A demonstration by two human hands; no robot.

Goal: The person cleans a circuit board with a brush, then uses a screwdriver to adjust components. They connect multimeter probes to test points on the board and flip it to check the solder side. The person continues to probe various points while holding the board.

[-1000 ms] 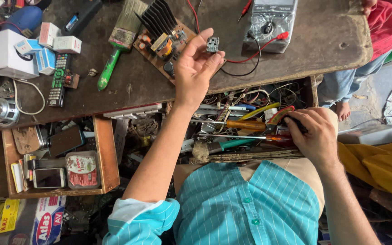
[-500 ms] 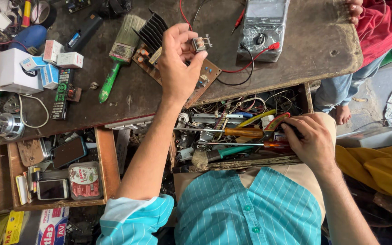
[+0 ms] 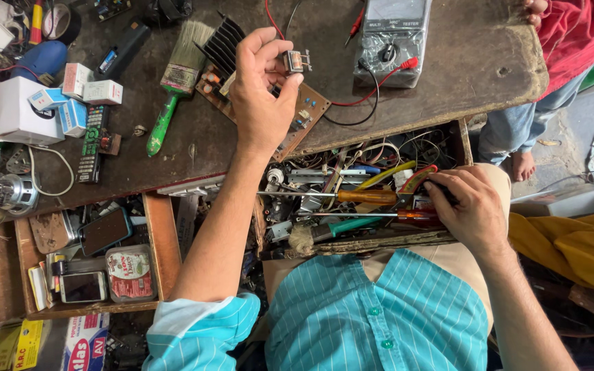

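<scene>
Cluttered workbench (image 3: 448, 82); left hand (image 3: 259, 96) pinches small relay (image 3: 295, 61); right hand (image 3: 472, 206) grips pliers (image 3: 417, 180).

Worn dark wooden workbench (image 3: 448, 82) w/ open drawers (image 3: 156, 233); grey concrete floor (image 3: 572, 124) at right, daylight.

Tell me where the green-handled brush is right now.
In the head view the green-handled brush lies on the dark workbench, upper left of centre, between the small white boxes and the black heatsink, just left of the raised left hand.
</scene>
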